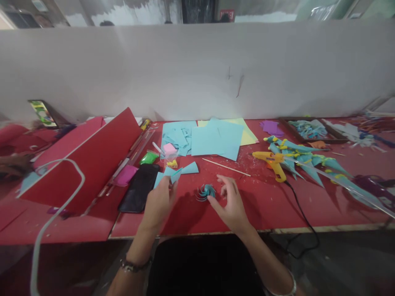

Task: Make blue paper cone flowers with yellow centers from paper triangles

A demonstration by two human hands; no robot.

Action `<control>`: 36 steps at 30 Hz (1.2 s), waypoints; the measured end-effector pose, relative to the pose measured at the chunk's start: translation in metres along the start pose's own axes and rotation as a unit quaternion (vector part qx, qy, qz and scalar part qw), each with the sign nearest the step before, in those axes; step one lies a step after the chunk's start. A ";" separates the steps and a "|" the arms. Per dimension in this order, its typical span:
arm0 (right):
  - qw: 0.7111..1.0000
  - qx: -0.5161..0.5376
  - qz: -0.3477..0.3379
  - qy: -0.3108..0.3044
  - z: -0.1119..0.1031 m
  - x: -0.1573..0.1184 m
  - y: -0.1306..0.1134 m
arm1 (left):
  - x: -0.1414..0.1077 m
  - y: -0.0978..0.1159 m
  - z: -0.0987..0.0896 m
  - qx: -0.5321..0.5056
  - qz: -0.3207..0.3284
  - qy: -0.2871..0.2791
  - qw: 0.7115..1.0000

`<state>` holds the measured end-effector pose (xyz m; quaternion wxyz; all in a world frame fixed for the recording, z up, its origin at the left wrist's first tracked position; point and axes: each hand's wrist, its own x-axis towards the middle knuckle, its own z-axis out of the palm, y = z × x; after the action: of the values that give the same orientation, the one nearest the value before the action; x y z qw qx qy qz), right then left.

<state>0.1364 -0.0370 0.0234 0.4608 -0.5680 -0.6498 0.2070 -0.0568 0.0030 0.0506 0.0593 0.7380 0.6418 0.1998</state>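
My left hand point(159, 201) is closed in a pinch on a small light-blue paper piece point(176, 175) that sticks out past the fingertips. Just beyond it, another blue paper strip point(190, 168) lies on the table. A small teal paper swirl point(207, 191) with thin curled ends rests on the red tabletop between my hands. To its right, my right hand point(232, 204) is open, thumb and fingers apart, with the thumb tip at the swirl's edge; whether they touch I cannot tell.
A black phone point(139, 188) and a leaning red board point(89, 158) are on the left. Blue sheets point(210, 139) and a thin stick point(226, 167) lie ahead. Rightward are a yellow glue gun point(273, 162) with its cord, blue paper cones point(311, 170) and a tray of scraps point(290, 133).
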 end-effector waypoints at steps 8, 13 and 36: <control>0.990 0.130 -0.036 -0.028 0.004 0.009 -0.037 | -0.010 0.032 0.015 -0.067 0.132 -0.089 0.985; 0.987 0.155 -0.019 -0.047 0.000 0.012 -0.031 | -0.007 0.030 0.008 -0.144 0.206 -0.086 0.964; 0.973 0.012 -0.195 -0.122 -0.023 0.016 -0.031 | 0.006 0.032 -0.009 -0.159 0.188 -0.142 0.959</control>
<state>0.1400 -0.0362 0.0651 0.4165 -0.3950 -0.7968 0.1886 -0.0304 0.0022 0.0715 0.2274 0.8471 0.4366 0.2002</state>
